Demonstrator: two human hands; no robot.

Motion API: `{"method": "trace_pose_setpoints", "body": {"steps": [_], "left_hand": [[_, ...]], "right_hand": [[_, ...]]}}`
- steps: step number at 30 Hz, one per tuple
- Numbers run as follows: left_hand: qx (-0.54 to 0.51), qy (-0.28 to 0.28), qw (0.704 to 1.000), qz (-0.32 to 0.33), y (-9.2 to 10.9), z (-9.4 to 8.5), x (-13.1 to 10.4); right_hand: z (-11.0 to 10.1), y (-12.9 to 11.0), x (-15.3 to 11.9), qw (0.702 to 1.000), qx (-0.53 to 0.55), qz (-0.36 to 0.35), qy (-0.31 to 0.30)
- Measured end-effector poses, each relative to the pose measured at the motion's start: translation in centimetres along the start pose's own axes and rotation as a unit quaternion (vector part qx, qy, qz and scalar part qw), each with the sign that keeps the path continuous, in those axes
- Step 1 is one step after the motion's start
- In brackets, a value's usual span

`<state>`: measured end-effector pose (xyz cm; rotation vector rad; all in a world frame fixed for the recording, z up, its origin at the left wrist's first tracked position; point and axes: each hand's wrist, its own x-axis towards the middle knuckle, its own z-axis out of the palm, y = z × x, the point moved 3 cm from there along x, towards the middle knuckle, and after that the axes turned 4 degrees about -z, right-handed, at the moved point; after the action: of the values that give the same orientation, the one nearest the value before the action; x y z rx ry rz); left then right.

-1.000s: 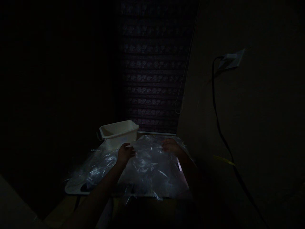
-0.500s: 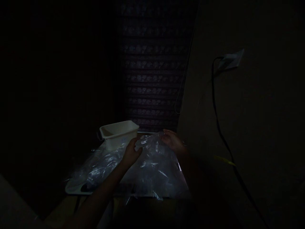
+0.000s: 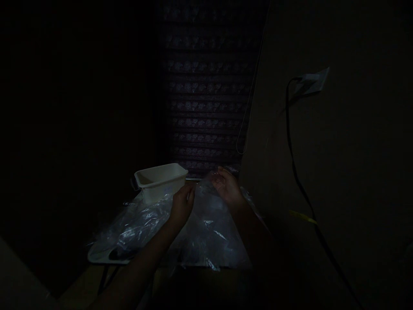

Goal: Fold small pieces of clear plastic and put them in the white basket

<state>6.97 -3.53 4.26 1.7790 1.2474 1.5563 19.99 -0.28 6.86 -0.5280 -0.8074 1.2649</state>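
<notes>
Clear plastic film (image 3: 209,232) lies crumpled over a small table (image 3: 98,257), glinting in dim light. My left hand (image 3: 182,204) is pinched closed on the film near the table's far side. Beside it on the right, my right hand (image 3: 226,185) is raised with bent fingers closed on a thin, raised part of the same film. Between both hands the film looks blurred and see-through. A white plastic tub (image 3: 163,183) stands at the back left, just beyond my left hand, with film against its front.
A patterned blind (image 3: 206,105) hangs behind the table, with a thin cord loop at its right. On the right wall, a dark cable (image 3: 292,148) runs down from an outlet (image 3: 311,84), with a yellow tie (image 3: 303,216) on it.
My left hand has moved slightly right and its fingers have closed. My right hand has shifted a little left and up, lifting film between the hands. The tub stays put.
</notes>
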Motion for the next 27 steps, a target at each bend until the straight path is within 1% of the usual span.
{"method": "trace_pose_setpoints", "body": {"steps": [2, 4, 7, 9, 11, 12, 13, 15, 16, 17, 18, 19, 20, 22, 24, 27], "left_hand": [[-0.097, 0.009, 0.991, -0.093, -0.1, -0.6, 0.4], [-0.183, 0.015, 0.969, -0.168, -0.4, -1.1, 0.6], [-0.282, 0.037, 0.932, -0.226, -1.3, -1.8, 0.8], [-0.329, 0.061, 0.907, -0.254, -2.4, -2.4, 0.8], [-0.357, 0.096, 0.881, -0.296, -3.8, -2.9, 0.6], [-0.365, 0.119, 0.867, -0.318, -4.5, -3.2, 0.4], [-0.370, 0.137, 0.854, -0.338, -5.1, -3.4, 0.2], [-0.371, 0.151, 0.837, -0.372, -5.9, -3.7, -0.4], [-0.369, 0.146, 0.834, -0.384, -6.1, -3.7, -0.7], [-0.364, 0.136, 0.833, -0.394, -6.3, -3.7, -1.0], [-0.357, 0.123, 0.834, -0.401, -6.3, -3.6, -1.3], [-0.347, 0.110, 0.838, -0.406, -6.4, -3.6, -1.6], [-0.334, 0.099, 0.845, -0.407, -6.5, -3.6, -1.8], [-0.293, 0.083, 0.862, -0.406, -6.9, -3.8, -2.2], [-0.251, 0.072, 0.874, -0.409, -7.3, -4.2, -2.4], [-0.216, 0.057, 0.877, -0.426, -7.8, -4.8, -2.7]], "right_hand": [[0.0, -0.3, 0.1, 0.999, -0.023, -0.023, -0.006], [0.1, -0.5, 0.2, 0.998, -0.031, -0.044, -0.027], [0.1, -0.4, 0.2, 0.996, -0.043, -0.047, -0.061], [-0.3, 0.2, 0.2, 0.994, -0.080, -0.027, -0.072], [-0.9, 1.1, 0.2, 0.984, -0.157, 0.025, -0.086], [-1.3, 1.8, 0.1, 0.971, -0.206, 0.065, -0.098], [-1.7, 2.5, 0.0, 0.953, -0.257, 0.112, -0.116], [-2.7, 4.0, -0.3, 0.900, -0.349, 0.208, -0.162], [-3.2, 4.6, -0.3, 0.873, -0.386, 0.242, -0.173], [-3.8, 5.1, -0.3, 0.856, -0.419, 0.254, -0.167], [-4.3, 5.4, -0.2, 0.846, -0.443, 0.256, -0.152], [-4.8, 5.6, -0.1, 0.842, -0.458, 0.252, -0.132], [-5.1, 5.8, 0.0, 0.842, -0.466, 0.246, -0.111], [-5.6, 6.2, 0.2, 0.853, -0.460, 0.232, -0.084], [-5.6, 6.4, 0.2, 0.870, -0.440, 0.206, -0.080], [-5.1, 6.9, 0.3, 0.890, -0.416, 0.166, -0.084]]}}
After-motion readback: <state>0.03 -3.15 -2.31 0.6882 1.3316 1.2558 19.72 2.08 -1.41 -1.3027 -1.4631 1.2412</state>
